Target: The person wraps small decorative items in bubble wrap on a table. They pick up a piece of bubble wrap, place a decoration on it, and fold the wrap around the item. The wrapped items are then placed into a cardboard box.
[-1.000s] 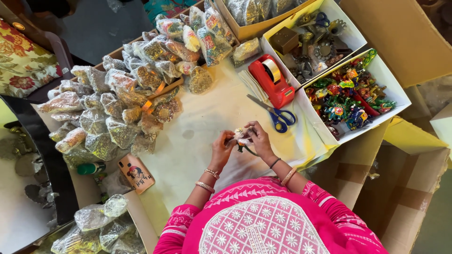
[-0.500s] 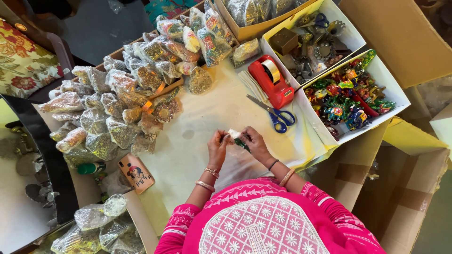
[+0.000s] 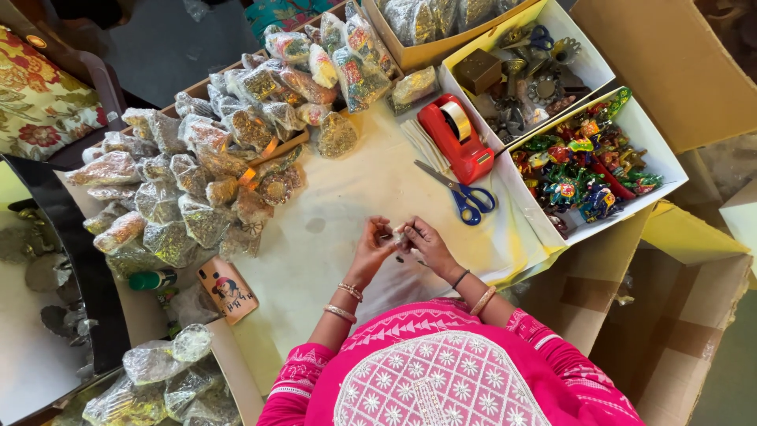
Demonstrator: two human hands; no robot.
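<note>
While both my hands meet over the cloth (image 3: 331, 260), they pinch one tiny pale item (image 3: 397, 236) between them; too small to tell what it is, whitish, with a dark bit hanging under it. Left hand (image 3: 372, 248): fingers (image 3: 382, 234) curled in, tips together on the item's left side. Right hand (image 3: 419, 241): fingers (image 3: 407, 230) bent, tips clamped on its right side. The item sits just above the cloth, middle of the table, close to my chest. Bangles on both wrists, pink sleeves below.

Left of me, near the table edge, a small printed card (image 3: 228, 289) lies flat, and a green-capped bottle (image 3: 153, 278) lies just beyond it. Bagged packets (image 3: 158, 371) sit at lower left.

Just past my right hand, blue-handled scissors (image 3: 461, 193) lie on the cloth, blades apart a little. Touching them farther out, a red tape dispenser (image 3: 455, 138) with a roll on it. Right of that, a white box (image 3: 658, 154) full of bright painted trinkets (image 3: 579, 166); behind it a second box (image 3: 587, 59) with dull metal pieces.

Far left and top: a big heap of clear bags (image 3: 197, 181) with glittery stuff, spilling off a tray. Cardboard cartons (image 3: 678, 315) stand at right.
</note>
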